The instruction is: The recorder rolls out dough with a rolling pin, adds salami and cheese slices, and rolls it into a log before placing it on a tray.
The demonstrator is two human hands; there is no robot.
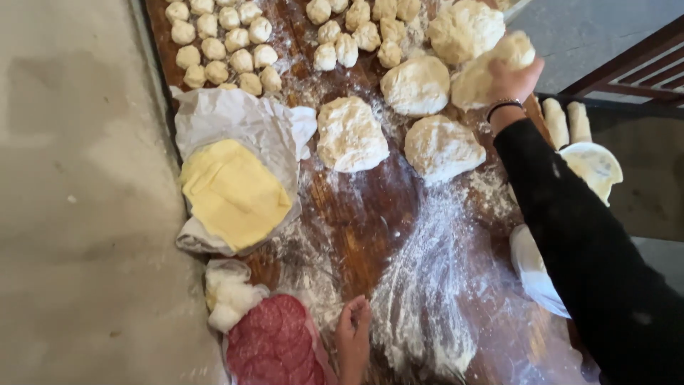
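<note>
Left hand [353,329] on the floured surface [363,214], right hand [511,80] out at a dough lump [479,77].
Left grip is loosely curled and empty, beside the salami [274,342] (butter [234,192] lies beyond); the right grip closes around the far-right lump, near the other lumps [399,114].

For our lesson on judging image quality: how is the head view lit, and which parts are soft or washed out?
Head view: soft, even daylight with no hard shadows; the dough lumps near the right hand are slightly washed out; the whole frame looks a little soft, the left hand and black sleeve most; the table edges lean outwards, a wide-lens effect.
</note>
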